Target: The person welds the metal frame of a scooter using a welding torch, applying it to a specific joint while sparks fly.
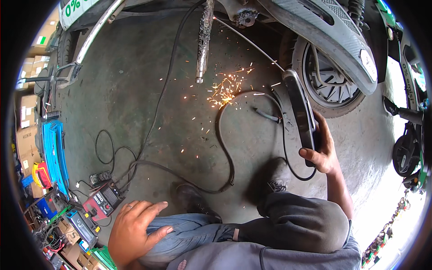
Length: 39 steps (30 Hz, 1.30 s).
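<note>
My right hand (325, 150) grips a long black electrode holder (300, 108). Its thin rod (249, 42) reaches up-left to a vertical metal tube (202, 49) crusted with weld spatter, under a vehicle's grey frame. Bright orange sparks (228, 92) scatter below and right of the tube. A black cable hangs from the holder and loops on the floor. My left hand (137, 231) lies by my left knee, fingers slightly curled and apart, holding nothing. My two shoes (278, 175) are beneath me.
A red welding machine (101, 202) with cables sits at lower left, near blue items (55, 153), cardboard boxes (28, 139) and assorted tools. A scooter wheel (330, 90) and grey bodywork (315, 36) are upper right. Another vehicle (407, 117) stands at far right; hoses snake across the floor (112, 90).
</note>
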{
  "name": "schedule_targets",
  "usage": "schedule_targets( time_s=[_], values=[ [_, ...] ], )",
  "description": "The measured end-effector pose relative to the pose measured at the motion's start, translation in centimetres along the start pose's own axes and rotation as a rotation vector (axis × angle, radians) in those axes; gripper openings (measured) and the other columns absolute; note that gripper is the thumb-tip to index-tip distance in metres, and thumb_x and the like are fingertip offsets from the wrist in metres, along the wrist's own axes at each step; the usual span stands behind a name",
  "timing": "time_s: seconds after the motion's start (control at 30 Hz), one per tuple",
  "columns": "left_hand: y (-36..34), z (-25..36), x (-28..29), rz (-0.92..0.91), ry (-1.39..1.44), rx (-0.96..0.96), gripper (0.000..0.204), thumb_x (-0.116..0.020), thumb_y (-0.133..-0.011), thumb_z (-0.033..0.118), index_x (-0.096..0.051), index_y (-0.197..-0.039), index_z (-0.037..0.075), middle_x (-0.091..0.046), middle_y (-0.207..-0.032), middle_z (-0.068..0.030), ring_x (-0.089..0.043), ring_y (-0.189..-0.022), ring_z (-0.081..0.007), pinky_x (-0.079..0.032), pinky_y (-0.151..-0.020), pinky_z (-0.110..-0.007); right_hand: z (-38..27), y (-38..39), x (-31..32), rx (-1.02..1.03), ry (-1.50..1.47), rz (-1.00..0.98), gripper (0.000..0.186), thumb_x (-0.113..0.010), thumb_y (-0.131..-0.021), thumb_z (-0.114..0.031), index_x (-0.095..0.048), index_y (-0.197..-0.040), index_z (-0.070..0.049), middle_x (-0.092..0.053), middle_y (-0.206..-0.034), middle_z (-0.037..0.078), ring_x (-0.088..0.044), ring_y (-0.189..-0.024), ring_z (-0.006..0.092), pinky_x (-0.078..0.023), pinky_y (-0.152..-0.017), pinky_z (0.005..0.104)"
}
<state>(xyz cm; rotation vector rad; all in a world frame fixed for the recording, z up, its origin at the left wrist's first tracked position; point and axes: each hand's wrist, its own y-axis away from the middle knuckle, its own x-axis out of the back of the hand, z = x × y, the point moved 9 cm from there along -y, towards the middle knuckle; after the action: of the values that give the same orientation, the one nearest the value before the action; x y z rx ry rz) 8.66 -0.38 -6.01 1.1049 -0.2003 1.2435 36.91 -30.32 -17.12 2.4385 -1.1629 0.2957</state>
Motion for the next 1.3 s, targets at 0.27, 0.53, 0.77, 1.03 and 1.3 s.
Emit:
schedule_targets(
  time_s=[0.27,0.53,0.77,1.03,1.3],
  values=[
    [0.4,-0.1,0.4,0.005,-0.050,-0.011,0.053,-0.081,-0.078,0.037,-0.069,-0.119,0.005,-0.068,-0.096,-0.0113,-0.065,-0.092,-0.0310,-0.049,-0.087,-0.044,0.3,0.1,-1.2,-0.069,-0.060,-0.061,0.111,-0.085,-0.063,-0.042,-0.034,-0.152,0.002,-0.063,-0.121,0.016,-0.057,-0.111,0.0236,-0.042,-0.101,0.0356],
    [0.4,-0.3,0.1,0.008,-0.042,-0.016,0.054,-0.081,-0.077,0.037,-0.069,-0.118,0.005,-0.068,-0.095,-0.0113,-0.066,-0.092,-0.0311,-0.049,-0.086,-0.043,0.3,1.0,-1.6,-0.092,-0.060,-0.082,0.111,-0.086,-0.064,-0.040,-0.033,-0.151,0.003,-0.063,-0.121,0.017,-0.057,-0.113,0.0244,-0.042,-0.103,0.0368],
    [0.3,0.0,0.2,0.008,-0.040,-0.013,0.054,-0.081,-0.077,0.038,-0.069,-0.119,0.005,-0.068,-0.095,-0.0112,-0.066,-0.092,-0.0314,-0.049,-0.086,-0.044,1.1,1.6,-2.0,-0.118,-0.053,-0.107,0.109,-0.085,-0.064,-0.040,-0.035,-0.150,0.004,-0.064,-0.120,0.017,-0.058,-0.111,0.0244,-0.042,-0.102,0.0359],
    [0.1,0.1,0.2,0.002,-0.011,0.001,0.054,-0.081,-0.077,0.038,-0.069,-0.119,0.005,-0.068,-0.095,-0.0111,-0.065,-0.092,-0.0312,-0.049,-0.087,-0.043,1.4,1.9,-2.1,-0.088,-0.047,-0.113,0.108,-0.085,-0.063,-0.040,-0.036,-0.149,0.004,-0.066,-0.112,0.016,-0.060,-0.102,0.0226,-0.045,-0.095,0.0337],
    [0.6,0.4,0.6,-0.002,-0.027,0.008,0.054,-0.081,-0.078,0.037,-0.069,-0.119,0.005,-0.068,-0.096,-0.0108,-0.065,-0.093,-0.0309,-0.048,-0.088,-0.043,1.3,2.1,-1.4,-0.139,-0.121,-0.082,0.111,-0.086,-0.062,-0.041,-0.036,-0.150,0.004,-0.062,-0.122,0.018,-0.056,-0.112,0.0226,-0.041,-0.101,0.0346]
  ],
)
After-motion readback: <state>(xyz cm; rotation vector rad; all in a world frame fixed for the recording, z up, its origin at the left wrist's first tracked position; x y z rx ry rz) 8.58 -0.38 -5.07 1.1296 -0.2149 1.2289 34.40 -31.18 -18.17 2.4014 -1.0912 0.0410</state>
